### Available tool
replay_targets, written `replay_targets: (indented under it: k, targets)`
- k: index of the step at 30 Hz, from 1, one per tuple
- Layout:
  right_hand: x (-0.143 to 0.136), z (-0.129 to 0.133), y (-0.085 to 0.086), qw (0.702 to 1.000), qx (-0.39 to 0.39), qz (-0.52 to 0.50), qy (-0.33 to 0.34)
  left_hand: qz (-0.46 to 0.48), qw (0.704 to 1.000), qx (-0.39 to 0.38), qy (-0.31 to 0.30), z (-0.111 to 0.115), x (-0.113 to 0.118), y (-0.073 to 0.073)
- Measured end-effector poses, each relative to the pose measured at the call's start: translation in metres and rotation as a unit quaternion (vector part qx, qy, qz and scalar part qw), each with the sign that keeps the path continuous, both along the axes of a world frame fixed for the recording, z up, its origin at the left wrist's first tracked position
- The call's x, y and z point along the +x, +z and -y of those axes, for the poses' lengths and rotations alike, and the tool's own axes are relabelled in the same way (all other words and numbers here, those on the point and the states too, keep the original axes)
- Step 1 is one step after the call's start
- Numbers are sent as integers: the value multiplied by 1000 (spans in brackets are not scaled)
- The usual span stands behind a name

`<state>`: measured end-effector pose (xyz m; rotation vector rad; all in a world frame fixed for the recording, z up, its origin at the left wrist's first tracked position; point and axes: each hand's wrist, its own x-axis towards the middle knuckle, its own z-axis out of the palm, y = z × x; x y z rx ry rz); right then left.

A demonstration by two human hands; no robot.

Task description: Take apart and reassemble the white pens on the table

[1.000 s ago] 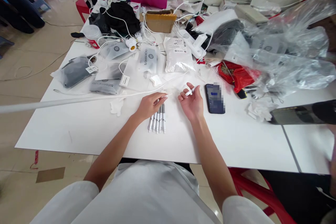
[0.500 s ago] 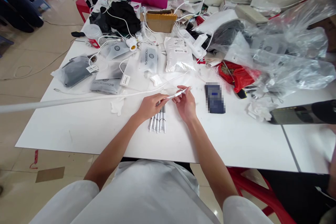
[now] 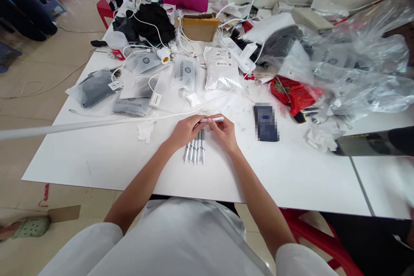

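A slim white pen (image 3: 217,119) lies nearly level between my two hands, above the white table (image 3: 129,159). My left hand (image 3: 185,130) is closed on its left end, and the fingers of my right hand (image 3: 224,131) pinch it near the middle, its right end sticking out past them. Just below my hands, several white pens with grey grips (image 3: 194,148) lie side by side on the table, their upper ends partly covered by my left hand.
Grey packets (image 3: 132,105), a white parcel (image 3: 222,69), cables and a cardboard box (image 3: 199,27) crowd the back. At right are a blurred dark blue item (image 3: 266,122), a red bag (image 3: 296,95), clear plastic and a dark bottle (image 3: 371,142). A white cable crosses left.
My right hand has come closer to my left, its fingers now pinching the pen's middle, and the pen has levelled out. A foot in a green clog has appeared at lower left.
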<state>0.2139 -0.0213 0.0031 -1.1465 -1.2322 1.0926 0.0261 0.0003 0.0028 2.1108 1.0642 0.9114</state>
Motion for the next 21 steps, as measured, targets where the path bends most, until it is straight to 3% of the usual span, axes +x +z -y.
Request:
replay_targets:
  k: [4,11,16,21]
  targets:
    - [4,-3,-3,1000,-7,-5,0,35,999,11,-21,-1,2,0]
    - [18,-10,-5,999,39,-16,-20,59,998,28,14,-5,3,5]
    - [19,-8,-1,998,47,-27,15,60,997,32,-19,-6,0,2]
    - [17,-6,-5,999,23,-18,-33,28,997,30,-66,-4,-2,-3]
